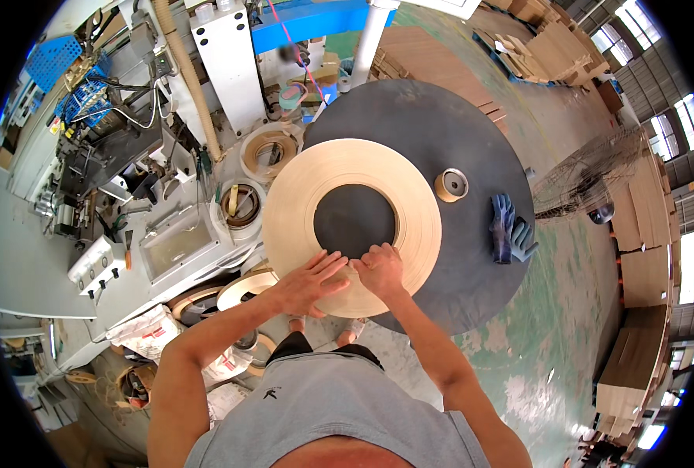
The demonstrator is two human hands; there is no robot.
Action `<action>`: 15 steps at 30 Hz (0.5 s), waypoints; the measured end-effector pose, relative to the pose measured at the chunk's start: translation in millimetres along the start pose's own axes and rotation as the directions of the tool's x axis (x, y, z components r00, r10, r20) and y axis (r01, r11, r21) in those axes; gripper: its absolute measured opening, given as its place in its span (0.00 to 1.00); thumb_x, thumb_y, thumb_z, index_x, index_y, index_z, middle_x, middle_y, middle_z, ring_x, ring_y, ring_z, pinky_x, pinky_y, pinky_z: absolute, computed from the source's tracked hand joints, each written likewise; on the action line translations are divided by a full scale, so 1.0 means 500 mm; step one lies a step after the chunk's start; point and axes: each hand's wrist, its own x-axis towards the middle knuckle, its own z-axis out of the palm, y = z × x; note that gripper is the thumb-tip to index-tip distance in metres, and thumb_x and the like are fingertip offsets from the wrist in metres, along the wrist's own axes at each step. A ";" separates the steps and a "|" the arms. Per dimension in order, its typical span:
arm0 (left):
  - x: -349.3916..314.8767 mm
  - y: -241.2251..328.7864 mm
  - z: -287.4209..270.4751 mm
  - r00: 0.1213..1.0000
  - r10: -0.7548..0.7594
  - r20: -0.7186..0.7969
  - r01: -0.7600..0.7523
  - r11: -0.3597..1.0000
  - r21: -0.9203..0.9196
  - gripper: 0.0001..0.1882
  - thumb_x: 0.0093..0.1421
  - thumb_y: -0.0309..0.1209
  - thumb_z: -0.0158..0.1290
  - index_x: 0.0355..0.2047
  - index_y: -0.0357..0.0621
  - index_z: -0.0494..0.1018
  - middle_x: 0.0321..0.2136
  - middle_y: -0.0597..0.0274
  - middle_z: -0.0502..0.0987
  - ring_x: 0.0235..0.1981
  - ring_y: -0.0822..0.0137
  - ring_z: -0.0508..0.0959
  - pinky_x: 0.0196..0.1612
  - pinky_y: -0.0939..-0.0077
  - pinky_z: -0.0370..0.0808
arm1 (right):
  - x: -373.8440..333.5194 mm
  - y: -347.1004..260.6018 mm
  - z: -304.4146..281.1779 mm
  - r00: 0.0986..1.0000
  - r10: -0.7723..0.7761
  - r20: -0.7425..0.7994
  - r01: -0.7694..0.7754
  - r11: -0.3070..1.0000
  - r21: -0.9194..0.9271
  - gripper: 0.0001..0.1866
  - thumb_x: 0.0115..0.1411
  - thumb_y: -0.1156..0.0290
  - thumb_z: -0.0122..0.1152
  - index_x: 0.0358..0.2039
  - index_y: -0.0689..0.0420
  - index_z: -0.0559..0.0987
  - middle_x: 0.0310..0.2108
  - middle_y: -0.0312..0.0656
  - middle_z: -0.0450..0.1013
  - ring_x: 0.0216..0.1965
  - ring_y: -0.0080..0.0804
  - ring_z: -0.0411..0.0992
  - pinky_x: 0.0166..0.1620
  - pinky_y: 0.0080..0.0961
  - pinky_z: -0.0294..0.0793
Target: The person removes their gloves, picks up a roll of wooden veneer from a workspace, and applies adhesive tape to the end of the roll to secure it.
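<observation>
A large, pale wood-coloured roll of edge banding (413, 183) lies flat on a round black table (472, 140), whose dark top shows through the roll's open centre. My left hand (309, 286) rests on the near left part of the roll, palm down, fingers stretched toward the inner rim. Close beside it, my right hand (380, 273) is closed at the near inner rim, its fingers curled over the edge of the banding. What lies under the fingertips is hidden.
A small tape roll (451, 186) and blue-grey work gloves (511, 230) lie on the table, right of the big roll. A machine with a control box (99, 265) stands at left, with smaller banding rolls (270, 152) beside it. A wire-guarded fan (592, 183) and cardboard stacks (643, 281) stand at right.
</observation>
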 end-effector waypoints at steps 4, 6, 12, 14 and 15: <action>0.001 0.001 -0.006 1.000 -0.015 0.005 0.015 1.000 -0.009 0.48 0.39 0.41 0.73 0.62 0.48 0.67 0.69 0.42 0.54 0.73 0.46 0.51 0.75 0.51 0.47 | 0.009 -0.015 0.008 0.999 0.050 -0.004 -0.050 0.999 -0.016 0.14 0.51 0.58 0.69 0.16 0.53 0.83 0.21 0.36 0.71 0.33 0.38 0.70 0.43 0.38 0.69; 0.001 0.000 -0.009 1.000 -0.014 0.003 0.014 1.000 -0.020 0.47 0.39 0.41 0.73 0.62 0.48 0.67 0.69 0.42 0.54 0.72 0.46 0.51 0.75 0.52 0.47 | 0.007 -0.019 0.007 0.995 0.092 0.023 -0.093 0.996 0.004 0.14 0.52 0.58 0.67 0.17 0.53 0.83 0.22 0.37 0.72 0.34 0.39 0.71 0.44 0.39 0.70; -0.001 -0.008 0.007 0.999 -0.001 -0.033 0.000 1.000 -0.024 0.52 0.33 0.43 0.74 0.62 0.51 0.67 0.69 0.39 0.54 0.72 0.42 0.52 0.74 0.50 0.48 | 0.006 -0.009 0.011 0.998 0.042 0.037 -0.044 0.998 0.039 0.13 0.52 0.60 0.68 0.17 0.54 0.83 0.24 0.38 0.73 0.35 0.39 0.71 0.43 0.38 0.70; -0.001 -0.008 0.007 0.999 -0.005 -0.036 0.004 0.999 -0.037 0.52 0.33 0.43 0.74 0.62 0.52 0.68 0.69 0.39 0.53 0.71 0.42 0.52 0.74 0.50 0.48 | 0.007 -0.010 0.012 0.999 0.041 0.036 -0.042 0.998 0.049 0.13 0.52 0.61 0.68 0.17 0.54 0.83 0.24 0.38 0.73 0.35 0.39 0.71 0.43 0.37 0.70; -0.001 -0.008 0.008 0.999 -0.001 -0.043 0.000 0.999 -0.036 0.51 0.33 0.43 0.74 0.61 0.52 0.68 0.69 0.38 0.53 0.71 0.41 0.52 0.74 0.50 0.48 | 0.006 -0.009 0.013 0.999 0.034 0.033 -0.036 0.998 0.058 0.13 0.52 0.61 0.68 0.17 0.54 0.83 0.23 0.38 0.73 0.35 0.38 0.71 0.43 0.37 0.70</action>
